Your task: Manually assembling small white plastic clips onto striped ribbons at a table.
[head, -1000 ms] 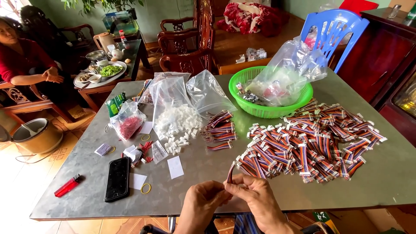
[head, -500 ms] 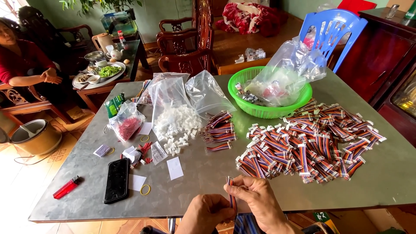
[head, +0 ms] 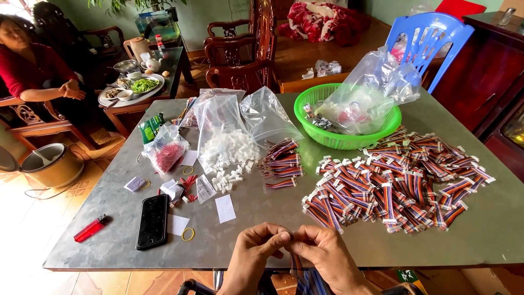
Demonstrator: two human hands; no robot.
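My left hand (head: pixel 255 252) and my right hand (head: pixel 323 255) meet at the table's near edge, fingertips pinched together on a short multicoloured ribbon cable (head: pixel 295 261) that hangs down between them. A large heap of the same striped cables with white plugs (head: pixel 397 182) lies on the grey table (head: pixel 355 248) ahead to the right. A smaller neat bunch of cables (head: pixel 281 162) lies in the middle. An open clear bag of small white connectors (head: pixel 228 148) stands left of that bunch.
A green basket (head: pixel 343 140) holding plastic bags sits at the back. A black phone (head: pixel 152 221), red lighter (head: pixel 90 228), rubber bands, paper slips and a bag of red parts (head: pixel 166 148) lie left. A seated person (head: pixel 38 71), low side table and blue chair (head: pixel 429 38) surround the table.
My hands have drawn back from the cable heap toward the near edge, and the cable between my fingers has gone from upright to hanging down.
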